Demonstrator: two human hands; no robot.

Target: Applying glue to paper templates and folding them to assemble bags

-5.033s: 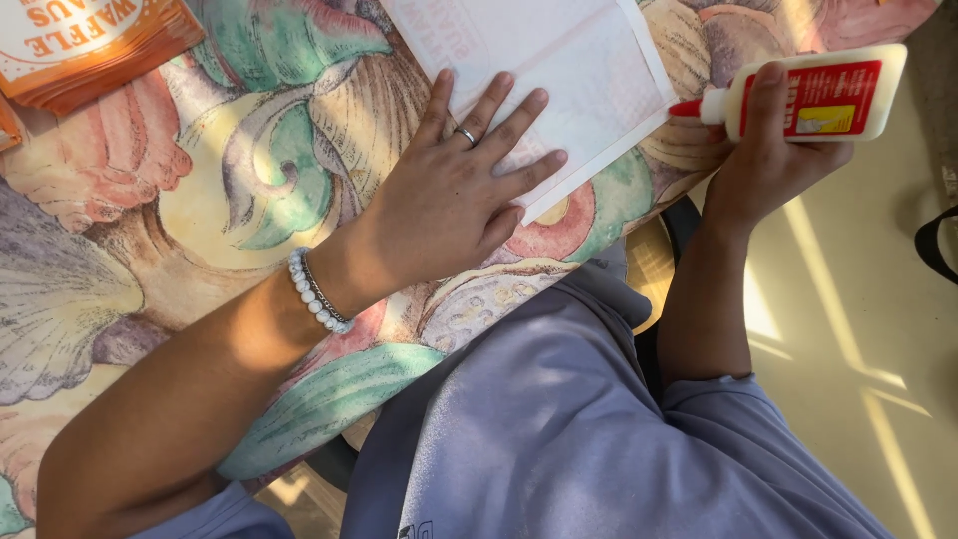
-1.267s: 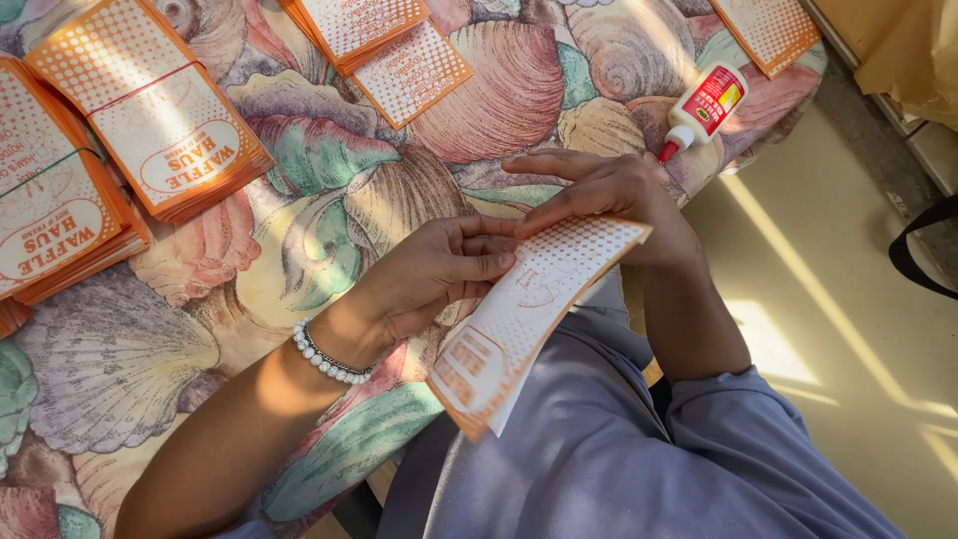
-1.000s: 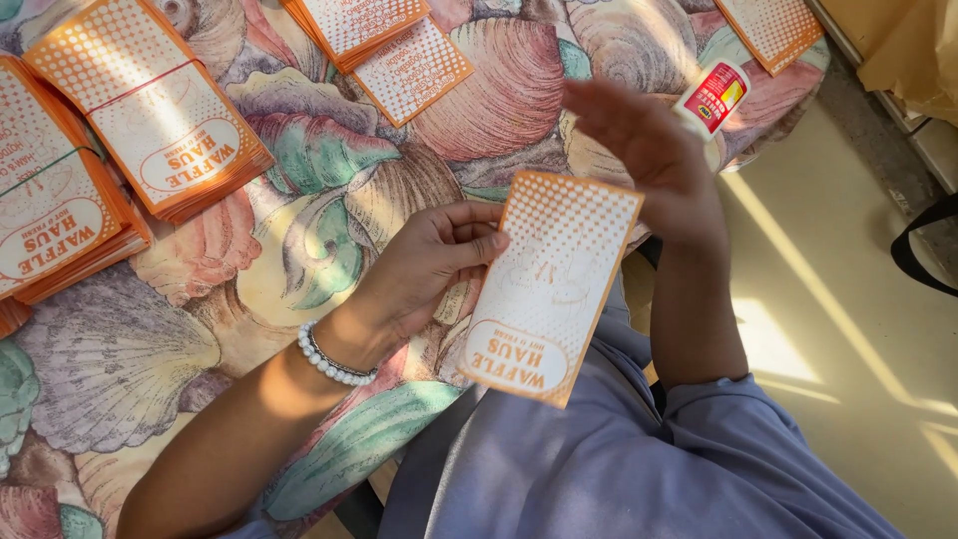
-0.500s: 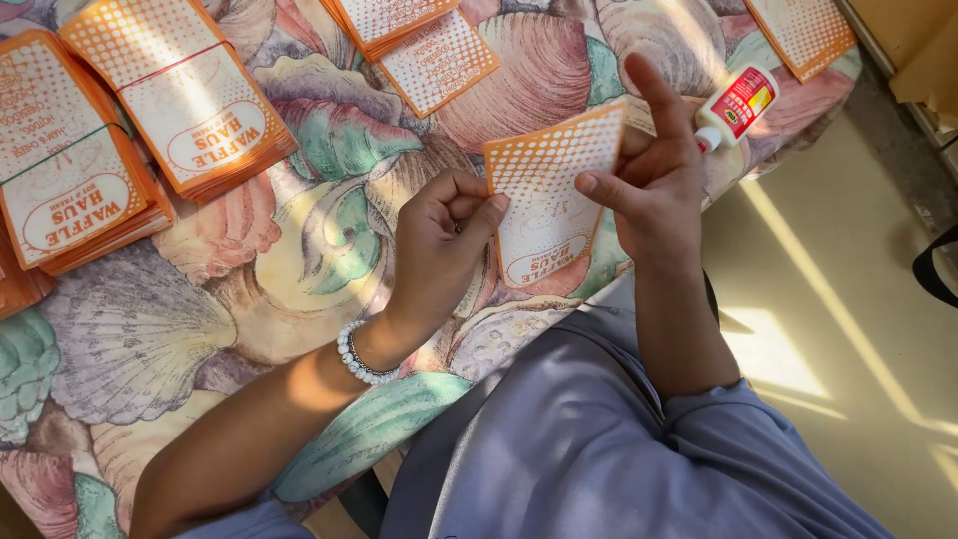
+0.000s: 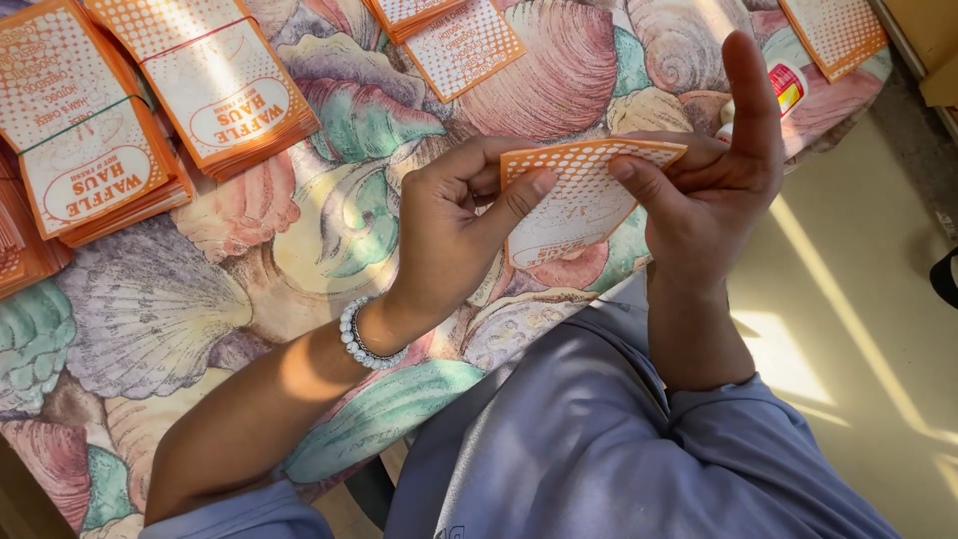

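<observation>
Bag stacks lie left on the shell-print cloth; left hand and right hand pinch one orange bag above the table edge, glue bottle behind, sunlit floor right

Seashell-print tablecloth, stacks of orange paper bags, glue bottle at table edge, sunlit floor
</observation>
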